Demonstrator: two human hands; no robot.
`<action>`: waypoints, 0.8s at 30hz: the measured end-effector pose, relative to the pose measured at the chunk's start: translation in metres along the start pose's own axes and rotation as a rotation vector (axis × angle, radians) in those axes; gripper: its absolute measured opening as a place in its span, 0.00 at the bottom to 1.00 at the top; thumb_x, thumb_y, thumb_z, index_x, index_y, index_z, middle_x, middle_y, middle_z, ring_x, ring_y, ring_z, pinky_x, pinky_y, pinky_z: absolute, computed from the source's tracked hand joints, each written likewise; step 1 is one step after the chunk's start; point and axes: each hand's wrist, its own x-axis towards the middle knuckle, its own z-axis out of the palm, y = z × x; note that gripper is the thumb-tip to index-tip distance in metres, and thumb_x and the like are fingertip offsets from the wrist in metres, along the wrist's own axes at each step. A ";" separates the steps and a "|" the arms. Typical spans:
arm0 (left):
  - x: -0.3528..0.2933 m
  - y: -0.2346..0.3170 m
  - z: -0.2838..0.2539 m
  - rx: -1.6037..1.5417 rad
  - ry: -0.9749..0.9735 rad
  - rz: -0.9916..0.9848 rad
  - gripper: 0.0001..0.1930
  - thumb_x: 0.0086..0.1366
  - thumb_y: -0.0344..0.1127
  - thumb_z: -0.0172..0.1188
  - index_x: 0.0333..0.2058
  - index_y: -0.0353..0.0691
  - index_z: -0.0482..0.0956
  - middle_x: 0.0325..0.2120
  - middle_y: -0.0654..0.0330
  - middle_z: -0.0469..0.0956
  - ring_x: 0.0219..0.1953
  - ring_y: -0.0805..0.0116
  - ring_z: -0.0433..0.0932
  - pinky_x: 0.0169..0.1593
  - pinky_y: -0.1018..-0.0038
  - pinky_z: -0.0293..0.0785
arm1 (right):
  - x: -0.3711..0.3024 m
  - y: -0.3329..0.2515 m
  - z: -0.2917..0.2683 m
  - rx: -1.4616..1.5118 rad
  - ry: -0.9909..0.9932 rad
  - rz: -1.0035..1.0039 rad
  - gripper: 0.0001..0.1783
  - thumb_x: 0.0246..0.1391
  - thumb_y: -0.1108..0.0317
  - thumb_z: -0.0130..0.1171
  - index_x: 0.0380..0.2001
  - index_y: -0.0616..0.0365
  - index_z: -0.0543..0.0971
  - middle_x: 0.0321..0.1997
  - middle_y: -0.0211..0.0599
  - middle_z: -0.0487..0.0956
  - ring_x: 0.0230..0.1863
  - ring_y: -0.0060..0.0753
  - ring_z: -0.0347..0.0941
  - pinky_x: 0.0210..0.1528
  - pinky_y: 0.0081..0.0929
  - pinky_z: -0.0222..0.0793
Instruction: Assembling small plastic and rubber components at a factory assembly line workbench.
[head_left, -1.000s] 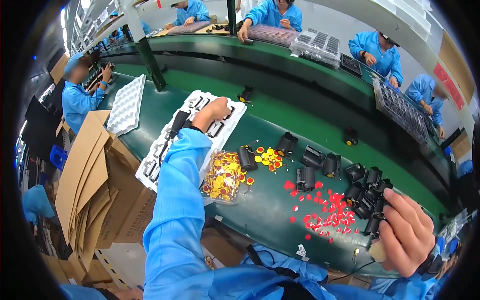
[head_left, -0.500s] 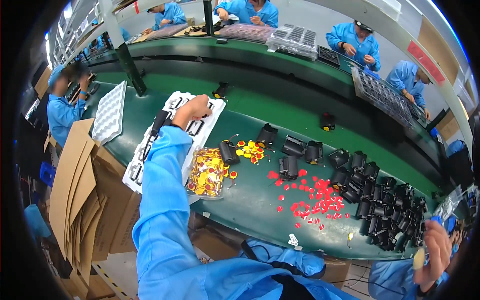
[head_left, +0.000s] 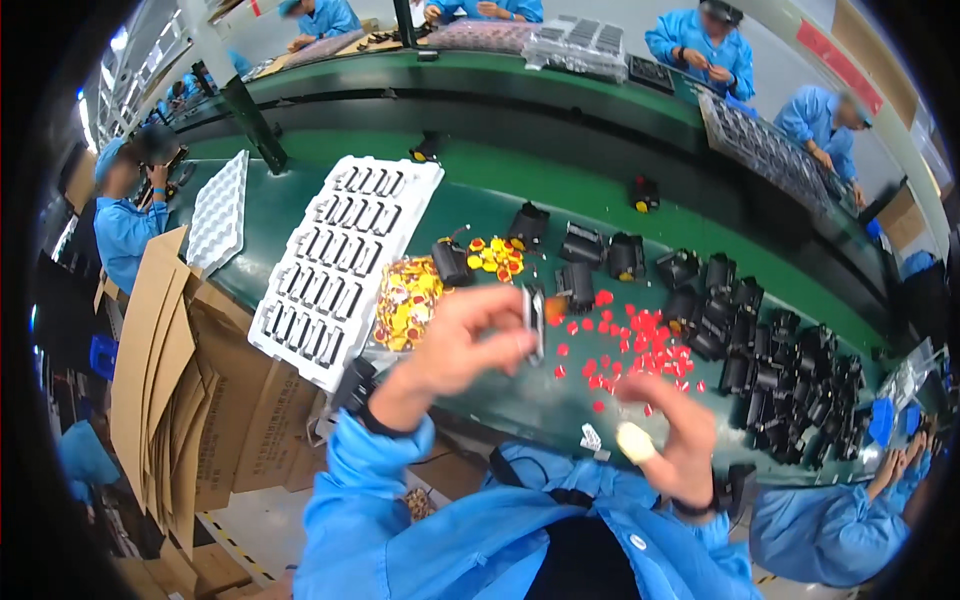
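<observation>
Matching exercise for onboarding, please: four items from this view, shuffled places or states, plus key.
1. left hand
2. right hand
3. white tray
4. red discs

A. scattered on the green bench
B. open, nothing visibly held
C. grips a slim dark part
D. holds rows of dark parts

Pairs: 1-C, 2-B, 3-D, 4-A

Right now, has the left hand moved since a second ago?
Yes: the left hand has moved from over the white tray to its right, lower in view.
</observation>
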 end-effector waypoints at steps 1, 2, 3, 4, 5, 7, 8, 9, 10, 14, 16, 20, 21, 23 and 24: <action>-0.015 -0.004 0.017 -0.192 -0.050 -0.082 0.13 0.62 0.32 0.62 0.40 0.28 0.76 0.27 0.56 0.80 0.24 0.72 0.79 0.27 0.79 0.74 | 0.012 -0.004 0.004 0.044 -0.071 0.011 0.37 0.47 0.68 0.71 0.59 0.69 0.69 0.57 0.53 0.76 0.51 0.46 0.79 0.51 0.36 0.75; -0.029 -0.013 0.031 -0.311 -0.054 -0.114 0.13 0.62 0.32 0.62 0.40 0.27 0.76 0.28 0.55 0.80 0.24 0.71 0.79 0.27 0.78 0.75 | 0.023 -0.008 0.008 0.120 -0.154 0.003 0.41 0.47 0.67 0.72 0.61 0.70 0.66 0.64 0.57 0.70 0.60 0.52 0.72 0.59 0.40 0.71; -0.033 -0.022 0.045 -0.433 -0.077 -0.137 0.13 0.62 0.32 0.62 0.41 0.26 0.76 0.28 0.54 0.80 0.24 0.71 0.80 0.27 0.77 0.77 | 0.030 -0.008 0.009 0.116 -0.150 0.017 0.41 0.47 0.67 0.72 0.61 0.70 0.66 0.64 0.57 0.70 0.60 0.52 0.72 0.59 0.40 0.71; -0.037 -0.029 0.057 -0.511 -0.076 -0.144 0.15 0.62 0.33 0.61 0.41 0.25 0.75 0.30 0.53 0.80 0.24 0.70 0.80 0.26 0.77 0.77 | 0.034 -0.008 0.010 0.045 -0.183 -0.128 0.41 0.47 0.67 0.72 0.62 0.70 0.66 0.64 0.58 0.69 0.63 0.55 0.69 0.62 0.41 0.68; -0.041 -0.037 0.063 -0.520 -0.083 -0.148 0.15 0.62 0.33 0.61 0.41 0.25 0.75 0.30 0.53 0.80 0.24 0.70 0.80 0.26 0.77 0.77 | 0.035 -0.008 0.011 -0.027 -0.219 -0.277 0.41 0.47 0.67 0.72 0.62 0.71 0.66 0.65 0.59 0.68 0.66 0.57 0.66 0.65 0.43 0.66; -0.049 -0.052 0.074 -0.691 -0.129 -0.048 0.21 0.67 0.32 0.57 0.55 0.24 0.71 0.34 0.56 0.80 0.27 0.72 0.79 0.31 0.78 0.76 | 0.024 -0.007 0.011 -0.029 -0.256 -0.285 0.40 0.46 0.67 0.72 0.60 0.72 0.67 0.64 0.61 0.68 0.66 0.59 0.66 0.66 0.44 0.64; -0.052 -0.056 0.079 -0.716 -0.129 -0.034 0.23 0.67 0.33 0.57 0.55 0.22 0.71 0.34 0.55 0.80 0.28 0.72 0.79 0.32 0.77 0.76 | 0.018 -0.004 0.013 -0.049 -0.261 -0.297 0.39 0.45 0.68 0.72 0.59 0.72 0.68 0.63 0.61 0.69 0.65 0.59 0.66 0.66 0.44 0.64; -0.054 -0.058 0.085 -0.721 -0.134 -0.032 0.23 0.67 0.33 0.57 0.55 0.22 0.71 0.34 0.55 0.80 0.28 0.72 0.79 0.32 0.77 0.76 | 0.014 -0.002 0.014 -0.068 -0.266 -0.309 0.38 0.45 0.68 0.72 0.58 0.72 0.69 0.63 0.62 0.69 0.65 0.59 0.66 0.65 0.45 0.64; -0.055 -0.058 0.092 -0.774 -0.059 -0.040 0.22 0.67 0.33 0.57 0.55 0.22 0.71 0.34 0.55 0.80 0.29 0.72 0.79 0.33 0.77 0.76 | 0.011 -0.003 0.015 -0.067 -0.247 -0.285 0.35 0.42 0.69 0.73 0.54 0.71 0.71 0.60 0.61 0.71 0.62 0.60 0.68 0.64 0.46 0.66; -0.067 -0.058 0.105 -0.665 -0.011 -0.092 0.18 0.69 0.32 0.55 0.53 0.25 0.73 0.34 0.57 0.80 0.31 0.74 0.78 0.35 0.77 0.76 | -0.004 -0.003 0.009 -0.152 -0.231 -0.336 0.32 0.39 0.70 0.73 0.48 0.71 0.72 0.53 0.59 0.74 0.56 0.61 0.72 0.60 0.49 0.68; -0.072 -0.057 0.108 -0.543 -0.066 -0.146 0.14 0.70 0.30 0.53 0.50 0.28 0.76 0.34 0.60 0.79 0.32 0.75 0.78 0.37 0.77 0.76 | -0.011 -0.008 0.003 -0.156 -0.249 -0.351 0.31 0.40 0.69 0.72 0.48 0.70 0.72 0.53 0.60 0.73 0.57 0.62 0.71 0.61 0.49 0.67; -0.088 -0.062 0.117 -0.519 -0.106 -0.124 0.10 0.70 0.28 0.52 0.46 0.29 0.75 0.34 0.61 0.79 0.33 0.75 0.78 0.38 0.76 0.76 | -0.019 -0.019 0.000 -0.164 -0.360 -0.379 0.29 0.42 0.69 0.71 0.46 0.70 0.71 0.55 0.61 0.71 0.59 0.64 0.68 0.62 0.50 0.66; -0.093 -0.061 0.118 -0.512 -0.097 -0.113 0.10 0.70 0.28 0.52 0.46 0.29 0.75 0.34 0.61 0.79 0.33 0.75 0.78 0.38 0.76 0.76 | -0.022 -0.021 0.000 -0.164 -0.364 -0.394 0.29 0.42 0.69 0.71 0.46 0.70 0.71 0.55 0.61 0.71 0.59 0.64 0.68 0.62 0.50 0.66; -0.102 -0.062 0.123 -0.474 -0.150 -0.056 0.10 0.72 0.29 0.51 0.47 0.30 0.74 0.35 0.61 0.79 0.34 0.75 0.78 0.39 0.76 0.76 | -0.029 -0.021 0.001 -0.089 -0.467 -0.358 0.29 0.43 0.70 0.70 0.47 0.70 0.70 0.57 0.63 0.69 0.60 0.65 0.67 0.63 0.50 0.65; -0.105 -0.061 0.124 -0.463 -0.172 -0.052 0.10 0.73 0.31 0.51 0.47 0.32 0.74 0.35 0.62 0.78 0.34 0.75 0.78 0.39 0.77 0.75 | -0.033 -0.021 0.001 -0.103 -0.475 -0.373 0.28 0.43 0.70 0.69 0.46 0.70 0.70 0.56 0.64 0.69 0.60 0.65 0.67 0.63 0.50 0.65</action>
